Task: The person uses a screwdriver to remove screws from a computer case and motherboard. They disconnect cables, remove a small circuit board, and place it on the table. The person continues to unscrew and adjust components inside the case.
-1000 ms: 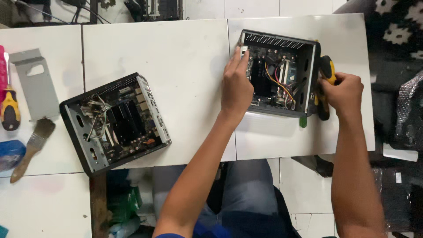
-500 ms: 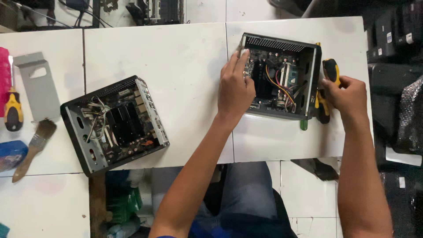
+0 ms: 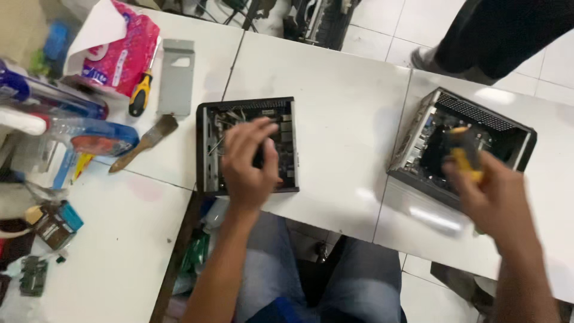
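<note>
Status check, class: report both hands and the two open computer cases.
Left hand over left case. Right hand gripping yellow screwdriver above right case. Nothing blocking.

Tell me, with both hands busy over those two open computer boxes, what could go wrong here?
The left hand reaches into the open case on the left, which sits at the table edge; a nudge might tip it off. The right hand holds a yellow-handled screwdriver over the second open case, where a slip could scrape the exposed board. The picture is motion-blurred, suggesting quick movement, so either hand could snag the loose parts inside.
</note>
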